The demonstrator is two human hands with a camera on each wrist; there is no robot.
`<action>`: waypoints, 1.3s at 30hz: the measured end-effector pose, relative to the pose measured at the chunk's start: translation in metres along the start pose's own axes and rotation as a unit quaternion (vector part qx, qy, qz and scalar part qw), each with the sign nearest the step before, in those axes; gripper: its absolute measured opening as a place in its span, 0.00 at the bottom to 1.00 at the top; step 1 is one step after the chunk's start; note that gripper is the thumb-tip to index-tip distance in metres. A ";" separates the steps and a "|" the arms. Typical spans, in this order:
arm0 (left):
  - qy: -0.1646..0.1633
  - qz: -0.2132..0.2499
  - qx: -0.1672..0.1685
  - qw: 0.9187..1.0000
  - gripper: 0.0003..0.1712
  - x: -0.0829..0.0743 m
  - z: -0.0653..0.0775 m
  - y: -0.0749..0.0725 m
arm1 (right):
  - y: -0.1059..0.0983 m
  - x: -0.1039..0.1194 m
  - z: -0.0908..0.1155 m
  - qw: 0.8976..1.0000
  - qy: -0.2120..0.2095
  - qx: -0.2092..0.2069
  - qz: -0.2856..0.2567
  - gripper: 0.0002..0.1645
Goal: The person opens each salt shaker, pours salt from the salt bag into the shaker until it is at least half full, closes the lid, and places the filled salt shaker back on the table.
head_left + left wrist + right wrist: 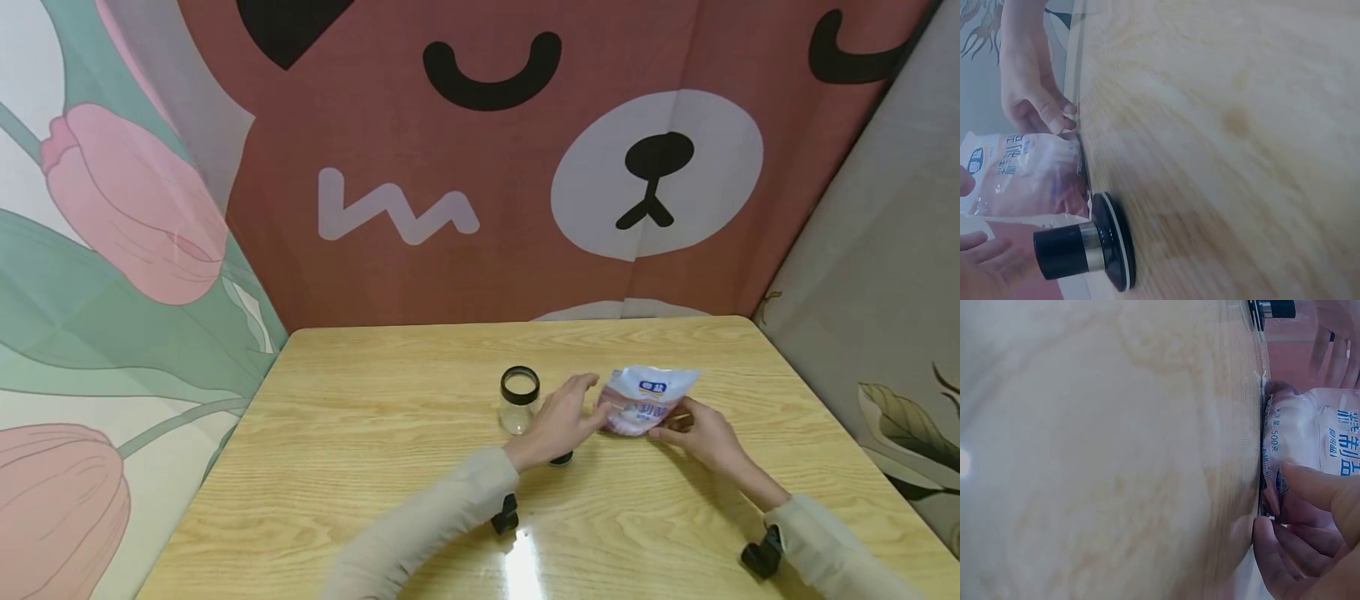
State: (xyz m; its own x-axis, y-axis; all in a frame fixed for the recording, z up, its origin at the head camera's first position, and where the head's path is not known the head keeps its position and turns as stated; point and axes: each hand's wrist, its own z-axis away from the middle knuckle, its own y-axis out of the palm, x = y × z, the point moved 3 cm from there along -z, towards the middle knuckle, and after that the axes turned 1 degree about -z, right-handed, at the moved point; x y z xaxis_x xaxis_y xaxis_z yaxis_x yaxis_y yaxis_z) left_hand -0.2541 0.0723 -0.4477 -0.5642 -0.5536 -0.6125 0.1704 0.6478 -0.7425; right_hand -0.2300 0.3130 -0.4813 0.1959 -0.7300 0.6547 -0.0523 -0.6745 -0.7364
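Note:
A plastic bag of salt (643, 402) with a white top and pink lower part stands upright on the table. My right hand (707, 435) pinches its lower right corner, thumb on the front and fingers behind, as the right wrist view shows closely. To the bag's left, my left hand (561, 421) reaches in with spread fingers, the tips overlapping the bag's edge in the head view. A clear glass jar (517, 417) with a black rim stands open beyond the left wrist. The black knobbed lid (1116, 240) lies on the table under the left hand, mostly hidden in the head view.
The wood-grain table (360, 417) carries all these things. Behind it hangs a brown cloth (420, 283) printed with a bear's face, and flowered cloth (135, 208) hangs on the left. Black wrist cameras (763, 554) hang below both sleeves.

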 end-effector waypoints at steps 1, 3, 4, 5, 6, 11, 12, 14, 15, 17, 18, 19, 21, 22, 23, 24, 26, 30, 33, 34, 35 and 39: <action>-0.001 0.002 0.002 1.000 0.31 0.000 -0.001 0.001 | 0.000 0.000 0.000 1.000 0.000 0.000 0.000 0.23; -0.004 0.008 0.008 1.000 0.32 0.000 -0.003 0.004 | 0.001 0.000 -0.001 1.000 0.002 0.003 0.001 0.24; -0.006 0.013 0.011 1.000 0.32 0.000 -0.004 0.005 | 0.001 0.000 -0.001 1.000 0.001 0.005 0.001 0.24; -0.007 0.015 0.013 1.000 0.32 0.000 -0.004 0.006 | 0.001 0.001 -0.002 1.000 0.001 0.006 0.001 0.25; -0.009 0.019 0.016 1.000 0.32 0.000 -0.005 0.007 | 0.001 0.001 -0.001 1.000 0.001 0.007 0.000 0.26; -0.014 0.031 0.021 0.999 0.31 -0.001 -0.008 0.011 | 0.002 0.003 -0.003 1.000 -0.004 0.009 -0.003 0.29; -0.013 0.033 0.022 0.999 0.30 -0.001 -0.008 0.012 | 0.002 0.003 -0.003 1.000 -0.005 0.010 -0.003 0.29; -0.012 0.035 0.019 0.999 0.28 -0.002 -0.009 0.012 | 0.003 0.002 -0.003 1.000 -0.004 0.010 -0.003 0.28; -0.011 0.036 0.018 0.999 0.26 -0.002 -0.009 0.013 | 0.003 0.001 -0.003 1.000 -0.002 0.009 -0.002 0.28; -0.009 0.036 0.015 0.999 0.24 -0.003 -0.010 0.013 | 0.004 0.001 -0.004 1.000 0.003 0.009 0.001 0.28; -0.008 0.035 0.015 0.999 0.23 -0.003 -0.010 0.013 | 0.004 0.000 -0.004 1.000 0.001 0.009 0.003 0.28; -0.007 0.030 0.014 0.999 0.22 -0.004 -0.010 0.012 | 0.004 0.000 -0.004 1.000 0.003 0.008 0.002 0.27; -0.004 0.020 0.011 1.000 0.20 -0.004 -0.010 0.012 | 0.005 0.000 -0.004 1.000 0.005 0.004 0.005 0.27; -0.003 0.014 0.009 1.000 0.19 -0.004 -0.010 0.012 | 0.005 0.000 -0.004 1.000 0.004 0.003 0.007 0.28; -0.001 0.008 0.008 1.000 0.18 -0.004 -0.010 0.012 | 0.005 0.000 -0.004 1.000 0.003 0.002 0.008 0.28; -0.001 0.004 0.006 1.000 0.17 -0.004 -0.010 0.012 | 0.005 0.001 -0.003 1.000 0.002 0.001 0.011 0.28; -0.002 -0.001 0.003 1.000 0.16 -0.003 -0.010 0.012 | 0.006 0.001 -0.003 1.000 0.005 -0.002 0.015 0.28; -0.005 0.008 0.002 1.000 0.14 -0.002 -0.010 0.011 | 0.007 0.001 -0.003 1.000 0.009 -0.002 0.020 0.28; -0.003 0.018 0.001 1.000 0.13 -0.002 -0.010 0.010 | 0.006 0.001 -0.003 1.000 0.013 -0.001 0.023 0.28; -0.002 0.022 0.001 1.000 0.13 -0.002 -0.010 0.010 | 0.006 0.001 -0.003 1.000 0.016 -0.002 0.024 0.27; 0.000 0.027 0.002 1.000 0.12 -0.002 -0.010 0.010 | 0.006 0.002 -0.003 1.000 0.016 -0.002 0.025 0.28; 0.005 0.039 0.003 0.999 0.11 -0.001 -0.010 0.010 | 0.004 0.002 -0.006 0.999 0.020 -0.002 0.029 0.29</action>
State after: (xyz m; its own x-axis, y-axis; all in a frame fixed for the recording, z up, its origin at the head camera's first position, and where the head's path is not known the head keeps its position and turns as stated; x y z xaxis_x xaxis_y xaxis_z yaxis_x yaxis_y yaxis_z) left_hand -0.2597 0.0847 -0.4516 -0.5572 -0.4957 -0.6662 0.2199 0.6855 -0.6940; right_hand -0.2352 0.3083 -0.4817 0.1532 -0.7717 0.6172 -0.0660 -0.6312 -0.7728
